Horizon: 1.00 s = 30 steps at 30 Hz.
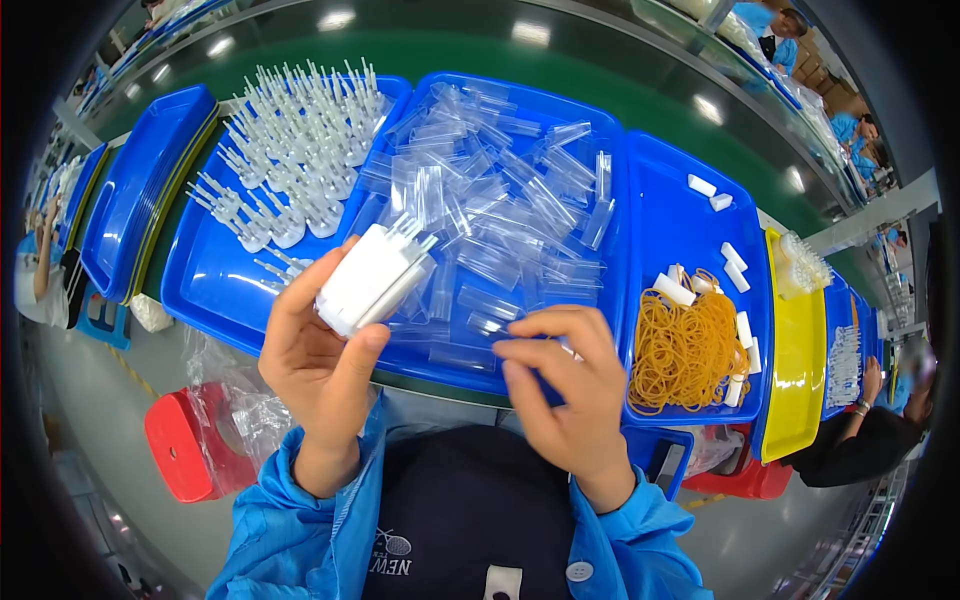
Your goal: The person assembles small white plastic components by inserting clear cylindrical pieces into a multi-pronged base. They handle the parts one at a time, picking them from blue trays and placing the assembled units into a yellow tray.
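My left hand (320, 345) is closed round a white cylindrical plastic part (365, 280), tilted, with several pale prongs sticking out of its upper end. Thumb and fingers grip it from both sides. Over the near edge of a blue tray, my right hand (570, 385) has its fingers bent and apart, with the fingertips close to the clear plastic tubes (490, 300). Whether they touch one of these tubes is hard to make out. The loose tubes lie heaped in the middle blue tray (615, 290). White pronged parts (300, 150) stand in rows in the tray on the left.
In the right blue tray (665, 200), orange rubber bands (690, 350) lie among several short white pieces (735, 255). Beyond it is a yellow tray (795, 370). Stacked blue trays (140, 190) stand at far left, above a red stool (190, 445). A co-worker's arm (860, 425) is at right.
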Tool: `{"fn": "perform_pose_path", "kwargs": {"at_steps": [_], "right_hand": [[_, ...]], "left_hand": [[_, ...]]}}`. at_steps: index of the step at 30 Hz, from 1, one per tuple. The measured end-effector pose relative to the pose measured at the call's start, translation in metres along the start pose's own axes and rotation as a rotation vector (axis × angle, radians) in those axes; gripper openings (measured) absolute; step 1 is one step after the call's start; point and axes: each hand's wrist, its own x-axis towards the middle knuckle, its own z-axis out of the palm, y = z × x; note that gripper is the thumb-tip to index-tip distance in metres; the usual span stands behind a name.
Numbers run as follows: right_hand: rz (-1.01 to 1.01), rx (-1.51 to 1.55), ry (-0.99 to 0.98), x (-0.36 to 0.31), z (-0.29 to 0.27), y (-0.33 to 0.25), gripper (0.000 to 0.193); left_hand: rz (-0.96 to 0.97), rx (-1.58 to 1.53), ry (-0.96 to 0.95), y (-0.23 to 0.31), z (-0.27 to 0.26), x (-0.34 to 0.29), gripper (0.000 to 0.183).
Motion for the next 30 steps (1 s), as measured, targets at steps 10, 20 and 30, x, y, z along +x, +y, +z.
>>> {"fn": "perform_pose_path", "kwargs": {"at_steps": [10, 20, 30], "right_hand": [[0.040, -0.139, -0.353, 0.009, -0.003, -0.011, 0.024], [0.495, 0.800, 0.196, -0.008, -0.040, 0.006, 0.025], [0.357, 0.739, 0.288, -0.016, -0.042, 0.016, 0.024]], "left_hand": [[-0.148, -0.214, -0.240, 0.001, 0.002, -0.004, 0.047], [-0.036, -0.028, -0.345, 0.010, 0.020, -0.006, 0.045], [-0.059, -0.048, -0.436, 0.014, 0.033, -0.010, 0.043]]}}
